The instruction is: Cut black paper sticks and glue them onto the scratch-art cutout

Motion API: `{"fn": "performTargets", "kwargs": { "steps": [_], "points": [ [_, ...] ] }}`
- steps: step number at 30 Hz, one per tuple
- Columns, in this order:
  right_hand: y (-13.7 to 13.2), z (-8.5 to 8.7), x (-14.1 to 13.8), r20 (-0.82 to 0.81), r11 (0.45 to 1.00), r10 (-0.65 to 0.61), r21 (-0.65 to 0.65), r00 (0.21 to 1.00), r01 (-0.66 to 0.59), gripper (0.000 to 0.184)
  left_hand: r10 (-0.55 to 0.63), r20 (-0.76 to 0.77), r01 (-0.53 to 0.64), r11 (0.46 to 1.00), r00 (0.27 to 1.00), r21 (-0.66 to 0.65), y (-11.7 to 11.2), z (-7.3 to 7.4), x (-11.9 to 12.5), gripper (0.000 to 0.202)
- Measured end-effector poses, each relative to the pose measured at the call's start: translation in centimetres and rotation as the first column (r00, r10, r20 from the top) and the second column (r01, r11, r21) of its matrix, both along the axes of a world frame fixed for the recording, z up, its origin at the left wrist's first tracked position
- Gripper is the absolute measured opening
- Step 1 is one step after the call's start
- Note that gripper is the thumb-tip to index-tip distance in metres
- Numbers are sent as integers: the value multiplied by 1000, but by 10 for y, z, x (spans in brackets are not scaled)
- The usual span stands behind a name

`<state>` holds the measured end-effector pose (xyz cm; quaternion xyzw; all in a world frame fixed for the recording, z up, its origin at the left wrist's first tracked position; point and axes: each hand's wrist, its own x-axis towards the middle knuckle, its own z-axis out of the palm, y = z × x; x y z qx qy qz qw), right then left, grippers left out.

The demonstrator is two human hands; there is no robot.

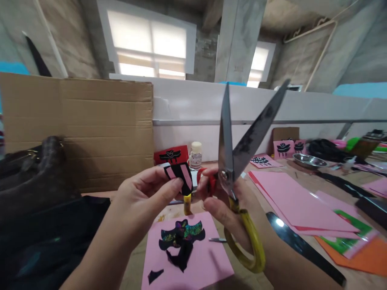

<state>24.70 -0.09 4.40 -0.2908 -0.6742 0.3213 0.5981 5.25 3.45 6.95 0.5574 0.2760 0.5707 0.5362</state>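
My left hand (151, 191) pinches a small piece of black paper with pink stripes (178, 177) between thumb and fingers. In my right hand (225, 205) is a large pair of scissors (228, 173), blades spread wide and pointing up. One handle loop is yellow; a red part shows by my fingers. The blades stand to the right of the paper piece, apart from it. Below my hands, a pink sheet (211, 262) carries a shiny black cut-out shape (181, 233) with green and purple glitter and several black scraps. A yellow glue stick (187, 204) stands behind the sheet.
Pink paper sheets (290, 197) lie on the right, with a long dark glossy strip (305, 249) before them. A metal bowl (310, 161) and pink cards with black cut-outs sit farther back. Brown cardboard (105, 133) and a dark bag (33, 181) stand left; a lidded jar (196, 155) is behind.
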Motion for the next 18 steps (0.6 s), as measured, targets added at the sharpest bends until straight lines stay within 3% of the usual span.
{"fn": "performTargets", "kwargs": {
  "steps": [7,11,18],
  "points": [
    [1,8,-7,-85,995,-74,61,994,79,33,-57,-116,60,998,992,19,2,-15,15,17],
    [4,8,-8,-101,993,-93,69,991,100,33,-171,-221,188,980,960,59,4,-17,13,13],
    [4,8,-9,-53,988,-107,106,993,113,34,-20,-211,25,999,977,20,-7,-13,15,11]
  ]
}}
